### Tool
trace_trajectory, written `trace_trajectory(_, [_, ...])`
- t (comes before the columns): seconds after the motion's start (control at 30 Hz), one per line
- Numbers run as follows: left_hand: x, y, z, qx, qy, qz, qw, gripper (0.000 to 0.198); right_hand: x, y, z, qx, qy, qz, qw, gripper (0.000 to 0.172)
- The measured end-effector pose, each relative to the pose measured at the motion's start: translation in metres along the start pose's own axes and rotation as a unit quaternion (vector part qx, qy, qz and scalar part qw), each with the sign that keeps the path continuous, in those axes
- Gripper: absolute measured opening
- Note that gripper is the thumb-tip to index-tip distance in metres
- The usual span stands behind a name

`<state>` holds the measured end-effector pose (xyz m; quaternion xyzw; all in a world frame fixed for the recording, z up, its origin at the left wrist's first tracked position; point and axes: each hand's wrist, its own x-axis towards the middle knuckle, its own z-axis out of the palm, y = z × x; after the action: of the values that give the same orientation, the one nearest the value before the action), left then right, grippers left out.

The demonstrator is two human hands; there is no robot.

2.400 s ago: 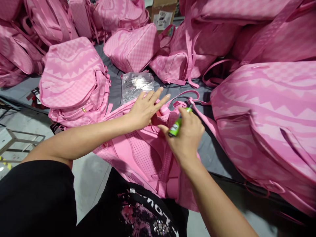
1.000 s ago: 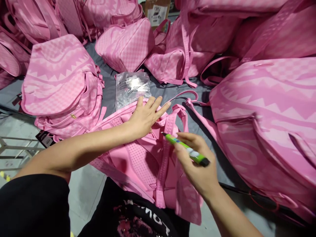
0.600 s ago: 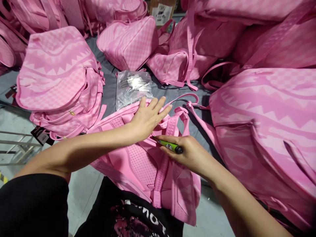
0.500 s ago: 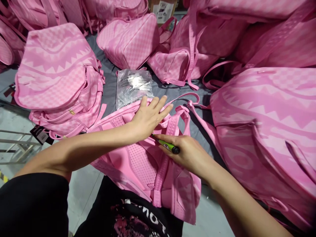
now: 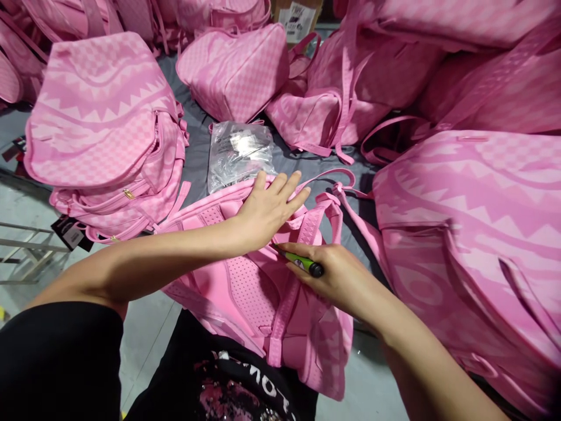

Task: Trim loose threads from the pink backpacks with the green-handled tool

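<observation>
A pink backpack lies in front of me with its padded, perforated back panel and shoulder straps facing up. My left hand rests flat near its top edge, fingers spread and holding nothing. Between the fingers of my right hand is a green pen with a black end. Its tip points left at the pink fabric just below my left hand, and whether it touches is too small to tell. Behind the backpack is a clear plastic bag with shiny contents that I cannot make out.
A patterned pink backpack stands at the left, and another at the right. Several more pink bags line the back, near a cardboard box with a white label. A metal frame is at the far left.
The view has shifted slightly. My right hand and the pen sit a little farther right and lower, while my left hand stays spread on the backpack.
</observation>
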<state>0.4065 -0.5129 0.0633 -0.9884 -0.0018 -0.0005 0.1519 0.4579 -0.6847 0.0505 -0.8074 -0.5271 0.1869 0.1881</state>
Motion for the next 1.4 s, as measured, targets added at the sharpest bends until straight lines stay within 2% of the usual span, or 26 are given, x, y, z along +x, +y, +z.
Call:
trace_trajectory(0.3, [-0.001,0.0,0.0,-0.007,0.004,0.001,1.0,0.074,0.001,-0.005,0.003,-0.033,0.018,0.014,0.999,0.033])
trace_trajectory(0.6, [-0.004,-0.003,-0.005,0.003,-0.008,0.008,1.0,0.071,0.002,-0.011,0.002,-0.059,0.001,0.036,0.998,0.031])
trace_trajectory(0.7, [-0.003,-0.01,-0.01,0.0,-0.014,0.036,0.999,0.082,-0.001,-0.013,0.004,-0.051,0.024,0.036,0.998,0.033])
trace_trajectory(0.77, [-0.005,-0.017,-0.019,-0.002,-0.04,0.034,0.999,0.096,-0.006,-0.013,0.005,-0.058,0.028,0.036,0.997,0.034])
trace_trajectory(0.87, [-0.017,-0.03,-0.036,-0.016,-0.106,-0.018,0.994,0.117,-0.013,-0.015,0.008,-0.033,0.04,0.02,0.998,0.034])
trace_trajectory(0.93, [-0.031,-0.038,-0.045,-0.018,-0.132,-0.055,0.99,0.123,-0.015,-0.02,0.011,0.005,0.058,0.003,0.998,0.035])
trace_trajectory(1.1, [-0.071,-0.046,-0.049,-0.009,-0.107,-0.115,0.988,0.12,-0.01,-0.037,0.023,0.032,0.088,-0.051,0.994,0.036])
trace_trajectory(1.27, [-0.077,-0.045,-0.041,0.004,-0.102,-0.19,0.977,0.111,0.001,-0.041,0.026,-0.015,0.097,-0.039,0.994,0.034])
trace_trajectory(1.4, [-0.068,-0.051,-0.033,0.025,-0.088,-0.122,0.988,0.098,0.001,-0.031,0.029,0.009,0.108,-0.024,0.994,0.036])
